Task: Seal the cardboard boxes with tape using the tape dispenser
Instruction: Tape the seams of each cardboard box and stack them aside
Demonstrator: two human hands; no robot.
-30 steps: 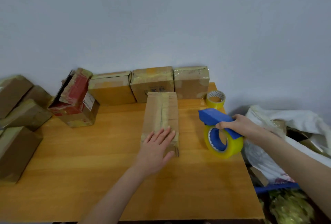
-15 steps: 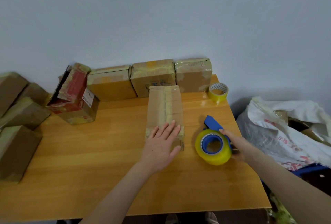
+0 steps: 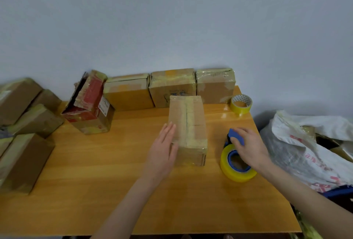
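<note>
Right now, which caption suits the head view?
Left hand touches a taped cardboard box while right hand rests on the tape dispenser.
</note>
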